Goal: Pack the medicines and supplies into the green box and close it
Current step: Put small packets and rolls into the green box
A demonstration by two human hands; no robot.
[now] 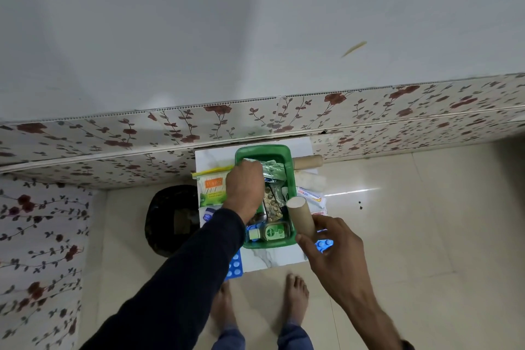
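Note:
The green box (262,150) stands open on a small white marble-patterned table (210,160). Inside lie a green bottle (274,231), blister strips (272,206) and a silver foil pack (271,169). My left hand (245,183) reaches over the box's left side, its fingers closed on the edge of the silver foil pack. To the right of the box my right hand (333,254) grips a brown cardboard tube (301,216), tilted up over the rim. A cotton-bud packet (211,189) lies left of the box, and blue blister packs (234,266) lie at the near edge.
A second brown roll (308,161) and a white roll (311,180) lie right of the box, with a tube of ointment (311,195). A black bin (173,219) stands on the floor left of the table. My bare feet (297,300) are below. A floral-panelled wall runs behind.

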